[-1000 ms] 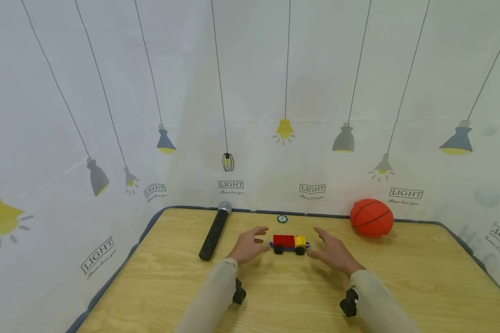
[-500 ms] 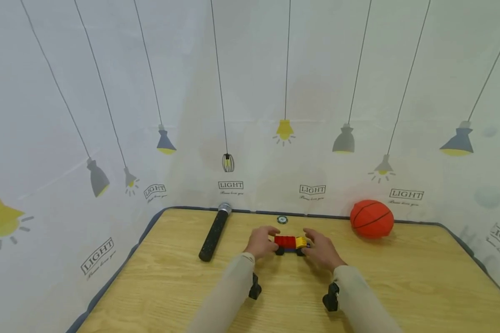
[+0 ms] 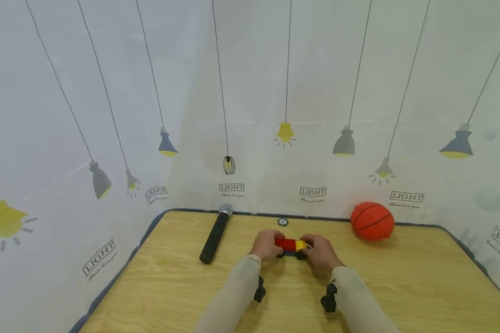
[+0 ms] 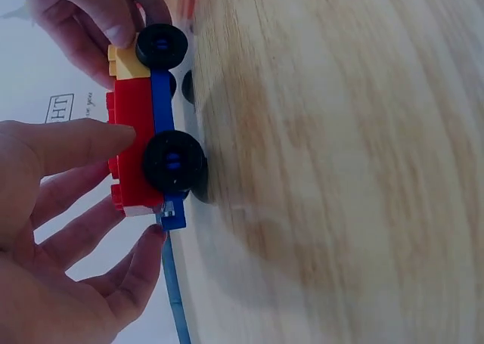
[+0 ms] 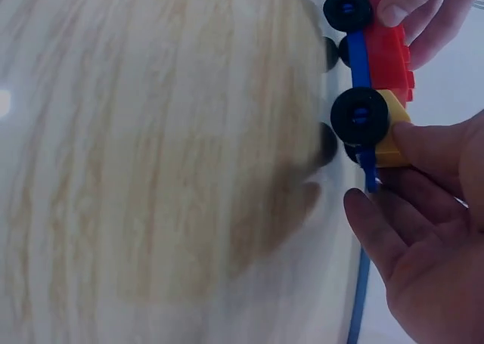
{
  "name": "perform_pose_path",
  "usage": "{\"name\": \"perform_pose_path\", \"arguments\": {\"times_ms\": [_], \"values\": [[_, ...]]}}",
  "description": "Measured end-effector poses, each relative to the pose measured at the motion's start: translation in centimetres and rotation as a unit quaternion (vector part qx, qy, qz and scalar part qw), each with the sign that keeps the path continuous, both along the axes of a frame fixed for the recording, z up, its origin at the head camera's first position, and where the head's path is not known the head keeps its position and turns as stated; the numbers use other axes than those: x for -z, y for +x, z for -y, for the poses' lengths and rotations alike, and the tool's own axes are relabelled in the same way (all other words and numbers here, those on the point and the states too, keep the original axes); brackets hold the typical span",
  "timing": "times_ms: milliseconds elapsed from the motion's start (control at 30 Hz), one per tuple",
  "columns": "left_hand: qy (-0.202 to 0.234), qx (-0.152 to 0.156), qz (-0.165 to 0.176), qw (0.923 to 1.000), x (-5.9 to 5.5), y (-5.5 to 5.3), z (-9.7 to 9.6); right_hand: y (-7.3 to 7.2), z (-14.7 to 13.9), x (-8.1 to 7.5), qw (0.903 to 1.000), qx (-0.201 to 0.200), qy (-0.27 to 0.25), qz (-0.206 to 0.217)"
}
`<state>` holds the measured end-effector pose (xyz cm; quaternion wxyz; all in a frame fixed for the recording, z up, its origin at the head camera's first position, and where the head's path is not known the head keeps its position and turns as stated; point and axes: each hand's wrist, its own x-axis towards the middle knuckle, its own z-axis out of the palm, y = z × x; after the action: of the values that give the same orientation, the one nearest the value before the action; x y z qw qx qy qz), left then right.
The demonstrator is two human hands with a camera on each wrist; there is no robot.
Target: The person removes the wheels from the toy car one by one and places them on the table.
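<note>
A toy truck (image 3: pixel 288 245) of building bricks, with a red bed, yellow cab, blue base and black wheels, is between the two hands, close over the wooden table top (image 4: pixel 340 162). My left hand (image 3: pixel 265 245) grips the red end, the thumb laid on its near side and the fingers behind. At the other end my right hand (image 3: pixel 321 252) pinches the yellow cab (image 5: pixel 393 136) between thumb and fingers. In the right wrist view a blue hitch (image 5: pixel 368 170) sticks out past the cab, near the right fingertips. The far sides of the truck are partly hidden.
A black microphone (image 3: pixel 215 238) with a silver head lies left of the hands. Behind the truck is a small round chip (image 3: pixel 283 222). An orange-red ball (image 3: pixel 372 221) with black lines rests at the back right. A lamp-printed white curtain (image 3: pixel 258 92) surrounds the table.
Both hands have come inward from either side of the truck and taken hold of its ends. The microphone, chip and ball have stayed in place.
</note>
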<state>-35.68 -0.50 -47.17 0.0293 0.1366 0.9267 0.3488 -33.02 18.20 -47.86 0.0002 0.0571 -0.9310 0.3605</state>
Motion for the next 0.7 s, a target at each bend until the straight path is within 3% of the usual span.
{"name": "perform_pose_path", "arguments": {"times_ms": [233,433,567,700], "values": [[-0.024,0.022,-0.001,0.9995,-0.8,0.5,-0.3,0.4,0.0,-1.3,0.9991,-0.040,0.017,-0.003],[-0.039,0.086,0.016,0.9954,-1.4,0.8,-0.2,0.3,-0.3,-3.8,0.9923,-0.119,0.020,0.027],[-0.012,0.129,0.048,0.9904,-1.6,1.1,0.3,0.2,-0.4,-5.6,0.9791,-0.196,0.045,0.027],[0.042,0.133,0.088,0.9863,-1.8,1.6,0.9,0.5,-0.5,-6.7,0.9767,-0.206,0.047,0.038]]}}
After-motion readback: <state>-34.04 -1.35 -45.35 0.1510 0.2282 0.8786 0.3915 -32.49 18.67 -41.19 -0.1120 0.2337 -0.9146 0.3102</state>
